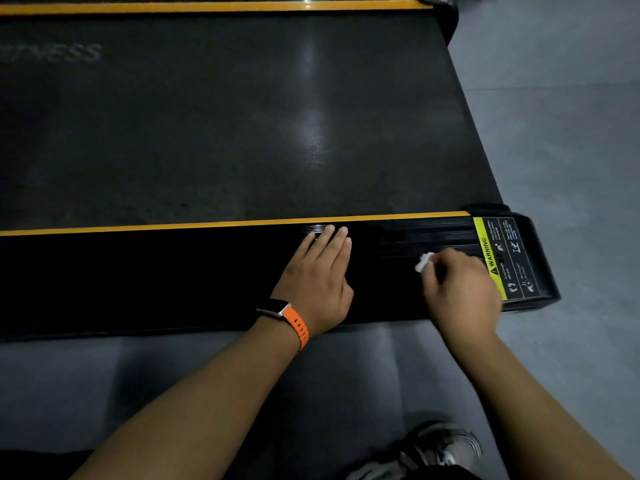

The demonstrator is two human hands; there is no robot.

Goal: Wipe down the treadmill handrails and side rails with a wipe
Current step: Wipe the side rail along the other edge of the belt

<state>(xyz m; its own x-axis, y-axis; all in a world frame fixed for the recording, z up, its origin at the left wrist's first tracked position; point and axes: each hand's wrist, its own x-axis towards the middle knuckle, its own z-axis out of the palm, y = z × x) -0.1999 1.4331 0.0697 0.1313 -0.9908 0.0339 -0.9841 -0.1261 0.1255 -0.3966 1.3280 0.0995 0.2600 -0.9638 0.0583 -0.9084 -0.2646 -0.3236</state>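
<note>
Left hand lies flat, fingers straight and together; right hand is curled closed, slightly blurred.

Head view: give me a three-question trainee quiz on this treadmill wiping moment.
1. True or false: the left hand holds the wipe.
2. Which lies nearer the right hand: (a) the warning label or (b) the watch?
3. Fill in: the left hand rests flat on the near side ____.

Key: 1 false, the right hand holds it; 2 a; 3 rail.
</note>
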